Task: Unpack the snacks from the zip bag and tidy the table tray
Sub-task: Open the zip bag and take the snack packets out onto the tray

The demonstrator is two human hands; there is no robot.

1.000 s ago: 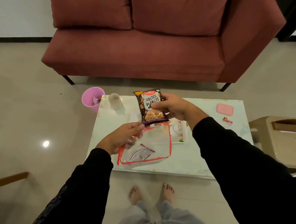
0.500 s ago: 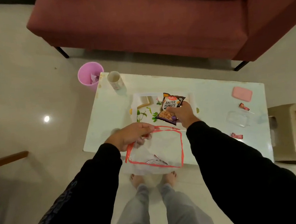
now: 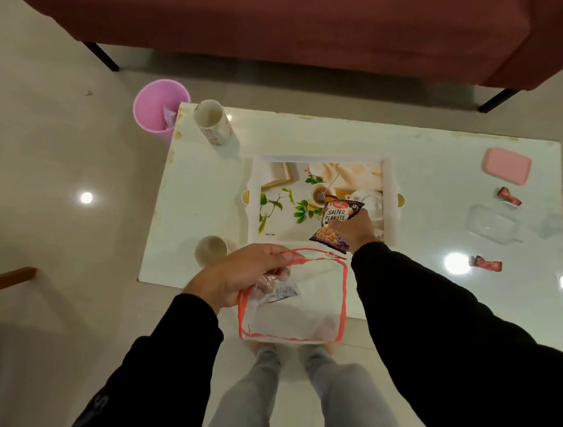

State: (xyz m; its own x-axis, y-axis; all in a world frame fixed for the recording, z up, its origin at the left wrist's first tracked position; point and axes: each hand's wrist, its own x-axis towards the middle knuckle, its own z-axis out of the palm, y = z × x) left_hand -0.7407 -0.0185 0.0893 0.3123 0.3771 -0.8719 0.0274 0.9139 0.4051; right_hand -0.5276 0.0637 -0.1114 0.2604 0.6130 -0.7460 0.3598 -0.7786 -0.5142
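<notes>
Zip bag [image 3: 292, 301] is kept hanging at the near table edge, its red-trimmed mouth pinched by the left hand [image 3: 241, 275], probably so the opening stays handy for the next grab, since one small packet [image 3: 278, 294] can be seen inside. Salted peanuts pack [image 3: 336, 223] is clamped in the right hand [image 3: 357, 231], held low over the printed tray's [image 3: 390, 199] near right corner, likely to be set down there.

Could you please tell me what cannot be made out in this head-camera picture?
- Packet left in the zip bag: label blurred behind plastic.
- Right hand: fingers partly hidden behind the peanut packet.
- Pink bin: contents too small to identify.
- Sofa: cut off by the top edge.
</notes>
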